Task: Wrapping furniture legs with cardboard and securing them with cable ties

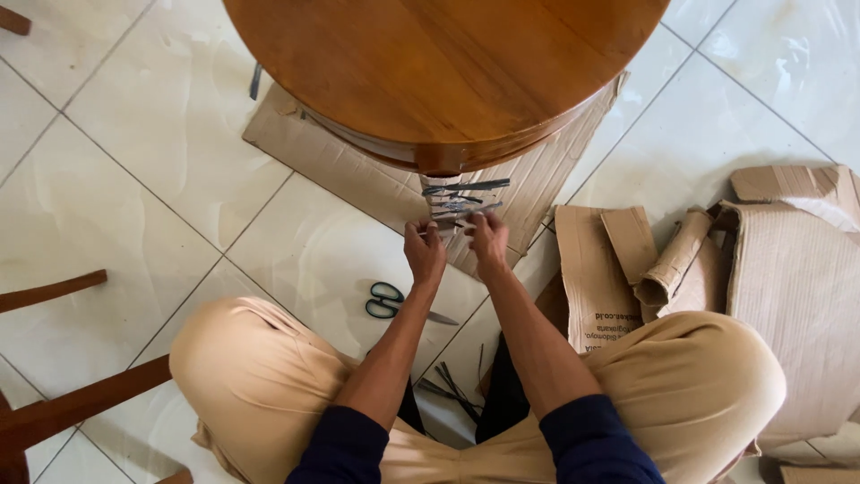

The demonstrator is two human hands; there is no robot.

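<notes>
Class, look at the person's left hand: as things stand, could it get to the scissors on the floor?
Probably yes. The scissors lie on bare tile just beside the left forearm, below the left hand, with nothing over them. But that hand is now at the dark strips on the table leg.

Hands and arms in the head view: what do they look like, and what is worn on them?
Both are bare: the left hand and right hand wear no gloves, rings or watch that can be seen. Dark navy sleeves are pushed up near the elbows, leaving the forearms uncovered. No markings are visible.
</notes>
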